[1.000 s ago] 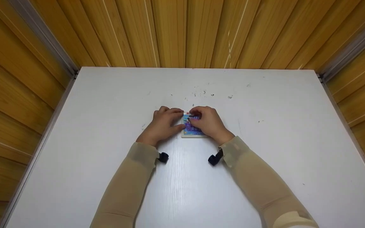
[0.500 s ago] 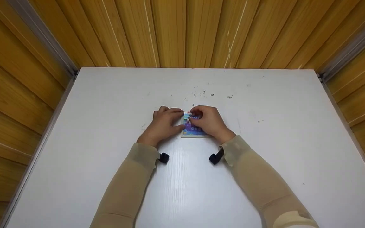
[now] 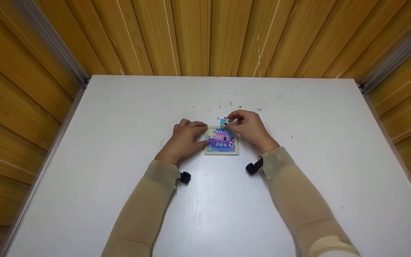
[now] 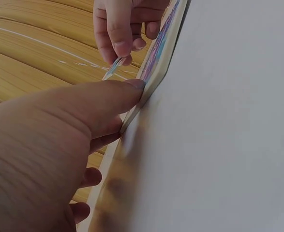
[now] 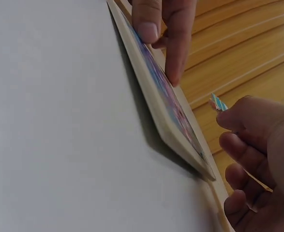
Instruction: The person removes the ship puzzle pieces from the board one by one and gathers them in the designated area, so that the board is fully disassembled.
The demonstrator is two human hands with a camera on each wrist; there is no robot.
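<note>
A small square jigsaw puzzle (image 3: 221,154) in a pale frame lies on the table, its picture a purple and pink ship on blue. At its left side is my left hand (image 3: 184,138), thumb and index finger spread and pressing at the edge. My right hand (image 3: 251,128) pinches a small light-blue puzzle piece (image 3: 223,122) between thumb and fingers, over the frame's far edge. In the right wrist view the striped piece (image 5: 219,102) sticks out past the thumb, apart from the frame. A pale gap (image 3: 211,131) shows in the picture's upper left.
The white table (image 3: 120,178) bears small dark marks (image 3: 230,104) beyond the puzzle. Wood-patterned panels (image 3: 191,35) stand behind it and at both sides. A black wrist camera (image 3: 185,177) hangs at the left cuff, another black camera (image 3: 252,168) at the right.
My right hand has moved right and away from me, lifting the puzzle piece out of the picture's upper left. More of the ship shows now. My left hand has stayed in place.
</note>
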